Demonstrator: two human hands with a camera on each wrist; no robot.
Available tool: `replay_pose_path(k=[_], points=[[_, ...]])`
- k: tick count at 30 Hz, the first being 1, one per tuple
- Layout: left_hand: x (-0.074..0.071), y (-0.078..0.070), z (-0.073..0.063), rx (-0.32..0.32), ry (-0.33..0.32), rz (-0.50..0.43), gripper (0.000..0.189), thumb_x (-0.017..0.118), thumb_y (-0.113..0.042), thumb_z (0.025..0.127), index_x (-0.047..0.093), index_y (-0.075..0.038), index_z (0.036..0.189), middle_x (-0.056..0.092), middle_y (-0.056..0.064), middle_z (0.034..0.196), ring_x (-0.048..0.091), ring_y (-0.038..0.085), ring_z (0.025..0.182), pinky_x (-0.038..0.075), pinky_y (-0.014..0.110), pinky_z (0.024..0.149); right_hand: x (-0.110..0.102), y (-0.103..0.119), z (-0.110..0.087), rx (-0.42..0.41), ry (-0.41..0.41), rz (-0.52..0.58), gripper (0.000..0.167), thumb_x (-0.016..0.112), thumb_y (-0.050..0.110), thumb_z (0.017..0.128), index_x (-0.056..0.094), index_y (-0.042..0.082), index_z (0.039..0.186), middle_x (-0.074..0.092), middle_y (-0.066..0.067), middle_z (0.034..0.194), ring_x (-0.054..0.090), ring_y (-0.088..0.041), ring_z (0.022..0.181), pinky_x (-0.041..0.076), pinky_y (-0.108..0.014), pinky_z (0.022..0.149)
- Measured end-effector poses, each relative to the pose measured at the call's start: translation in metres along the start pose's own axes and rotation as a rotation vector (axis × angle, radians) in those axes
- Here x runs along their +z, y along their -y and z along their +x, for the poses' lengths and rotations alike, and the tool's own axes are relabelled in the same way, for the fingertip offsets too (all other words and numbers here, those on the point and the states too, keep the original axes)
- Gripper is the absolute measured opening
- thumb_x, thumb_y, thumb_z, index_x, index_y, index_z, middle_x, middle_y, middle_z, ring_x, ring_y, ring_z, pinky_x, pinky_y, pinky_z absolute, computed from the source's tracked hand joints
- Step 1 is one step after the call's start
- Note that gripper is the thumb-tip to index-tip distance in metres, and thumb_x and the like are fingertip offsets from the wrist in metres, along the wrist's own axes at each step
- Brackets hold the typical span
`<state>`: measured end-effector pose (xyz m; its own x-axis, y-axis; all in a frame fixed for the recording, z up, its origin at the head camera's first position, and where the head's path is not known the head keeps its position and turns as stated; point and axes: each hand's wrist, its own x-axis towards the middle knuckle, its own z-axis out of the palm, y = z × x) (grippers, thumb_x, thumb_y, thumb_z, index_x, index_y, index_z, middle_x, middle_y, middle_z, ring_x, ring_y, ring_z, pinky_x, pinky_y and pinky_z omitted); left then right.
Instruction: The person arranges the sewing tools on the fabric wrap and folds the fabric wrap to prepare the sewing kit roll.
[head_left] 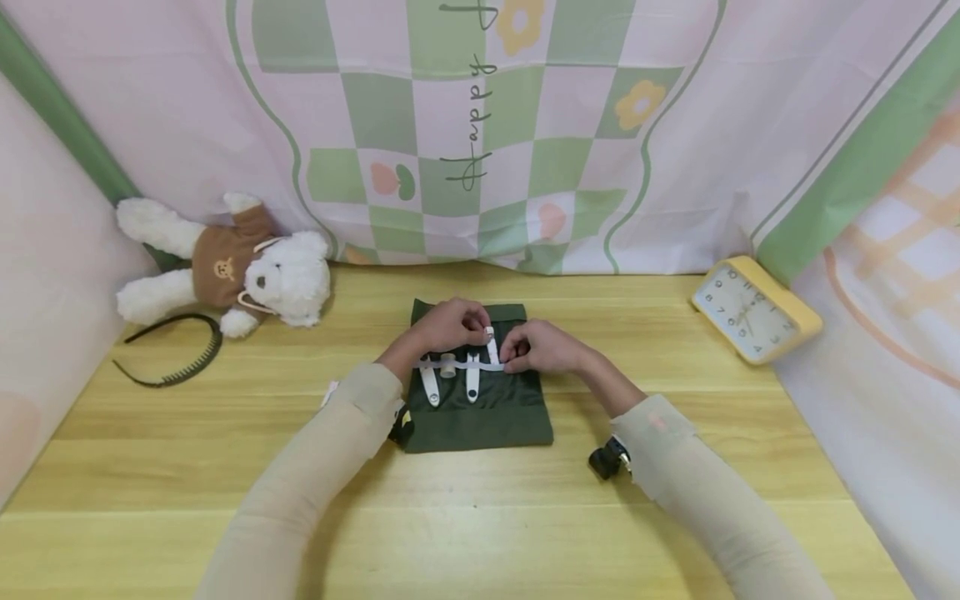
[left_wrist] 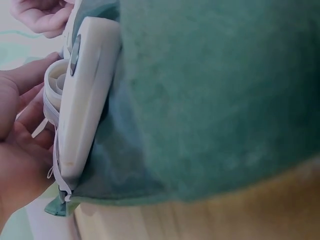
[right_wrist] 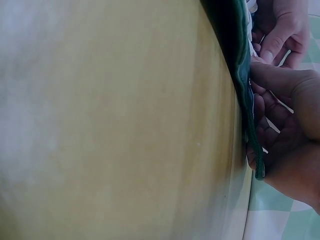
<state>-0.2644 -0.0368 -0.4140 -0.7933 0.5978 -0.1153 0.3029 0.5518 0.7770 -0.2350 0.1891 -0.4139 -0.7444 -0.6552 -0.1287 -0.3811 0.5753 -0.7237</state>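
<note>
A dark green cloth organiser (head_left: 480,429) lies spread on the table, a white elastic band (head_left: 461,364) running across it. Under the band sit a slim white tool (head_left: 430,385) on the left, a small pale roll (head_left: 447,367), and another white tool (head_left: 472,380). With its fingertips my left hand (head_left: 453,323) pinches the top of a third white tool (head_left: 492,346), whose lower end is at the band. My right hand (head_left: 546,346) pinches the band near its right end. In the left wrist view, one white tool (left_wrist: 90,95) stands beside the hollow roll (left_wrist: 55,82).
At the back left lies a white plush toy (head_left: 300,275) in a brown top, with a black toothed headband (head_left: 198,362) in front of it. A yellow alarm clock (head_left: 757,308) stands at the back right. A patterned curtain (head_left: 465,125) hangs behind the table.
</note>
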Motion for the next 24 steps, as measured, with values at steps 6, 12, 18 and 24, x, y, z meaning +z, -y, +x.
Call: replay_pose_path(k=[6,12,18,24], points=[[0.0023,0.0018,0.0019,-0.005,0.012,-0.009,0.018,0.07,-0.017,0.098,0.069,-0.007,0.113,0.07,0.005,0.104,0.065,0.019,0.095,0.053,0.036,0.083,0.0002,0.0017,-0.0008,0.012,0.0,0.018,0.006,0.076,0.004,0.091,0.075,0.001,0.095,0.068,-0.004,0.086,0.059,-0.016,0.075,0.051,-0.031,0.069],[0.0045,0.0031,0.0028,-0.028,0.035,0.02,0.016,0.069,-0.018,0.099,0.068,-0.008,0.111,0.068,0.005,0.1,0.063,0.02,0.089,0.051,0.035,0.078,0.0014,0.0015,0.0,0.011,0.001,0.02,0.006,0.076,0.004,0.091,0.075,0.002,0.096,0.069,-0.004,0.085,0.06,-0.015,0.075,0.051,-0.031,0.068],[0.005,0.0009,0.0023,-0.027,0.066,0.037,0.015,0.07,-0.02,0.098,0.069,-0.009,0.109,0.067,0.004,0.098,0.062,0.019,0.086,0.05,0.034,0.075,0.0021,0.0005,0.0004,0.015,0.0,0.025,0.006,0.076,0.005,0.091,0.075,0.001,0.096,0.069,-0.004,0.085,0.06,-0.015,0.074,0.051,-0.031,0.068],[0.0052,-0.0018,0.0026,0.015,0.106,0.108,0.012,0.071,-0.022,0.098,0.071,-0.011,0.103,0.067,0.002,0.094,0.061,0.018,0.082,0.049,0.032,0.073,0.0016,0.001,-0.0007,0.021,-0.007,0.032,0.006,0.076,0.005,0.091,0.075,0.002,0.096,0.069,-0.004,0.086,0.061,-0.016,0.076,0.051,-0.031,0.068]])
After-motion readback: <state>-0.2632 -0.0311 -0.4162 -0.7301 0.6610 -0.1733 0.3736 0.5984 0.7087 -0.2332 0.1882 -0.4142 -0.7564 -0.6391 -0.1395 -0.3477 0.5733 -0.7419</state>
